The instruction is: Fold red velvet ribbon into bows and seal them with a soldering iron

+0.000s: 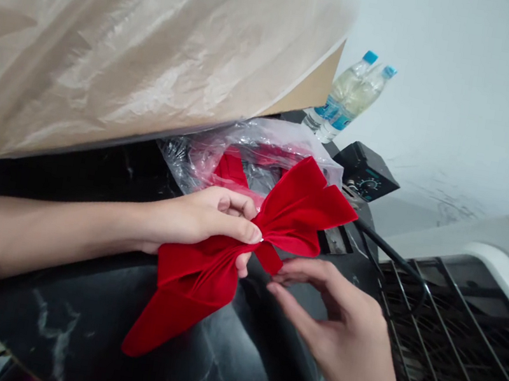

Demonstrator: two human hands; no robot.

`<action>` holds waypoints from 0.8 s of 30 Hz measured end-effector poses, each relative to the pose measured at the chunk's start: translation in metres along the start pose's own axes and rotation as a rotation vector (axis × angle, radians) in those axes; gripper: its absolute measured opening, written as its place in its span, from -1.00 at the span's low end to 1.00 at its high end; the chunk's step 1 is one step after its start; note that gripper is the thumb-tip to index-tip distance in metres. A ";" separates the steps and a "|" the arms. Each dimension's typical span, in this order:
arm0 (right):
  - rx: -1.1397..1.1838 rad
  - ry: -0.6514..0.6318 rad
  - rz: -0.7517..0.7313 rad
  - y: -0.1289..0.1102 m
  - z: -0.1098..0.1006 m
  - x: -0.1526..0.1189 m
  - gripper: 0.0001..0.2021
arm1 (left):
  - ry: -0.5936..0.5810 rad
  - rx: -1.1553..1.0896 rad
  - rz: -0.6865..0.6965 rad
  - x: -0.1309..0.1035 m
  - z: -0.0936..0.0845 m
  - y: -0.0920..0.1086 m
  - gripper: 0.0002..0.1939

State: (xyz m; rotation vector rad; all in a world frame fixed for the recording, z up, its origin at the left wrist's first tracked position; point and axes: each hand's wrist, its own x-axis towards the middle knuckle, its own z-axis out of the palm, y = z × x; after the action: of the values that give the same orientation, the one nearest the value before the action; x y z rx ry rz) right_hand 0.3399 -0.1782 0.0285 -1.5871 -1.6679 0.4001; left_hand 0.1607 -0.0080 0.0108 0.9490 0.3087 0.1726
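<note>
A red velvety bow (302, 208) with gathered folds spans the middle of the view, its loops and tails spread to both sides. My left hand (212, 216) pinches the bow at its gathered centre, thumb on top and fingertips showing beneath. From that centre a short red strip (269, 258) sticks out toward the right. The fingertips of my right hand (336, 313) are closed on the end of this strip. Behind the bow lies a clear plastic bag (273, 132) with more red fabric pieces in it.
Under my hands is a black marbled tabletop (68, 328) with a curved front edge. A large plastic-covered board (138, 37) leans across the back left. Two bottles (346, 99) stand behind, near a black box with a dial (367, 173). At right is a metal rack (442, 349).
</note>
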 end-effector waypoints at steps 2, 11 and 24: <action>-0.078 0.102 -0.211 0.005 0.002 -0.001 -0.67 | -0.006 -0.015 -0.015 0.000 0.000 0.000 -0.75; -0.295 0.256 -0.430 0.010 0.022 -0.003 -0.52 | -0.020 -0.042 -0.065 -0.002 0.002 0.000 -0.76; -0.430 0.307 -0.395 0.008 0.021 -0.011 -0.50 | 0.012 -0.056 -0.112 -0.001 0.003 -0.004 -0.79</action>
State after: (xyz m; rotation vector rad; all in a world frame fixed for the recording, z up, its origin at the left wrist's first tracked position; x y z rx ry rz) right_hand 0.3298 -0.1811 0.0064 -1.4649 -1.8401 -0.4104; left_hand 0.1611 -0.0126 0.0087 0.8732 0.3659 0.0836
